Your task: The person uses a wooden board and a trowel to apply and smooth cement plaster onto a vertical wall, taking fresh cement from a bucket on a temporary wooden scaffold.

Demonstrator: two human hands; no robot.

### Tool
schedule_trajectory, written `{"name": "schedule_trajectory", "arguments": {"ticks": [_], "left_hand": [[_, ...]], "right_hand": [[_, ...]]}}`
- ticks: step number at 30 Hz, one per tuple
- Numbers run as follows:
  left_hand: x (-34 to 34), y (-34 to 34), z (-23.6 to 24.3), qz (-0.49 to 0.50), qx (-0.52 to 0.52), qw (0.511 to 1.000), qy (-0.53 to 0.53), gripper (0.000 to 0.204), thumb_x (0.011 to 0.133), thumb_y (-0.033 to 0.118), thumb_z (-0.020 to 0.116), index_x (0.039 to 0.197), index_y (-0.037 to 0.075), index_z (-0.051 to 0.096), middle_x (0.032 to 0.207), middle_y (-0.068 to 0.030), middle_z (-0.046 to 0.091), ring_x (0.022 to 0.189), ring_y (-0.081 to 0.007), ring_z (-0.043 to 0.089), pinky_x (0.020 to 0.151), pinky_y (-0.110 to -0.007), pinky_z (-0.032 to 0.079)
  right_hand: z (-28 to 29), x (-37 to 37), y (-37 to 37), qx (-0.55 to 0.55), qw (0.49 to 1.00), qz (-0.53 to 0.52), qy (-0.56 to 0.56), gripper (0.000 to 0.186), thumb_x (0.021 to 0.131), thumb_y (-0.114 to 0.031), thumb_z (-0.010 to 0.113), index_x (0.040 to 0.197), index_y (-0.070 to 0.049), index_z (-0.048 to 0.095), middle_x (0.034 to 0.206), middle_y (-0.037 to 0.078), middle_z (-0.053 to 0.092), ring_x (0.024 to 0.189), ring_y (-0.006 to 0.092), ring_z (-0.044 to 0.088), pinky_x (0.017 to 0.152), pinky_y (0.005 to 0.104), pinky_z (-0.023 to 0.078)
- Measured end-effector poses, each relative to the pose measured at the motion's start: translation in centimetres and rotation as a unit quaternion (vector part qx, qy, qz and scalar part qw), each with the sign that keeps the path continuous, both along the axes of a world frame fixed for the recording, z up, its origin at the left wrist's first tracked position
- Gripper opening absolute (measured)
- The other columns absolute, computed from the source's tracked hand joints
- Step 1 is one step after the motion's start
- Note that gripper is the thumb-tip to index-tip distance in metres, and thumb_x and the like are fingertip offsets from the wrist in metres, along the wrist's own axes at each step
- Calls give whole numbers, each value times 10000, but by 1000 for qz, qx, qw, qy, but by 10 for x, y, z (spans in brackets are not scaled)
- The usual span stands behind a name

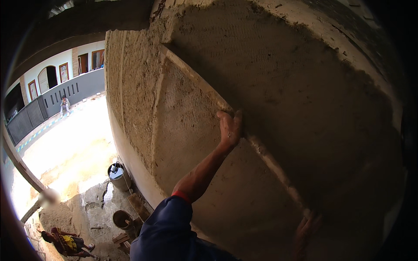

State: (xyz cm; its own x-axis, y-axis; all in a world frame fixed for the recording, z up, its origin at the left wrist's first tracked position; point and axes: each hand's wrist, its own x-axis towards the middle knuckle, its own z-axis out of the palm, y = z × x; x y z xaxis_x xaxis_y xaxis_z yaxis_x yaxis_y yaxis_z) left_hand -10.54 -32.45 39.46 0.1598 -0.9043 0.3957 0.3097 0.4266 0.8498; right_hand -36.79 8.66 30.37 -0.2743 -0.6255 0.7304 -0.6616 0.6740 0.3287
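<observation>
A long, plaster-smeared straightedge (191, 74) runs diagonally from upper left to lower right across the wall (305, 108), whose render is damp and dark on the right and rougher, paler and ridged on the left. My left hand (229, 128) grips the straightedge near its middle, its fingers curled at the edge, with some grey mortar on the skin. Down at the lower end, in shadow, my right hand (309, 224) also holds the straightedge; its fingers are dim. A navy sleeve with a red cuff covers my left upper arm.
Below left are two buckets (122, 182) (117, 219), wooden planks (138, 207) and a walking person (65, 243). A post (21, 161) stands at the far left. Across the sunlit ground, a person (65, 105) sits by a grey fence (82, 87). A dark beam (78, 24) hangs overhead.
</observation>
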Motion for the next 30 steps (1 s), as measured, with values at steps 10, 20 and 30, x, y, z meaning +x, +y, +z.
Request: {"name": "schedule_trajectory", "arguments": {"ticks": [10, 20, 30], "left_hand": [[41, -69, 202, -135, -179, 974, -19, 363, 884, 226, 518, 882, -136, 492, 837, -185, 546, 657, -216, 612, 519, -341, 493], [3, -30, 45, -79, 47, 996, 23, 538, 920, 298, 544, 1117, -78, 214, 1088, -223, 464, 958, -252, 569, 706, -367, 540], [35, -89, 209, 45, -167, 881, -440, 478, 882, 329, 596, 1139, -35, 424, 963, -138, 584, 748, -221, 609, 658, -409, 520]], "right_hand": [[173, 72, -84, -115, 991, 58, -26, 515, 897, -34, 541, 1389, -119, 415, 1346, 203, 425, 1241, 371, 435, 970, 496, 447], [74, 6, -22, -84, 990, 108, -20, 467, 899, -39, 554, 1349, -142, 491, 1365, 199, 427, 1255, 372, 431, 1009, 453, 420], [210, 66, -71, -117, 985, -2, 125, 499, 923, -105, 524, 1405, -177, 414, 1376, 193, 423, 1272, 371, 422, 1011, 483, 414]]}}
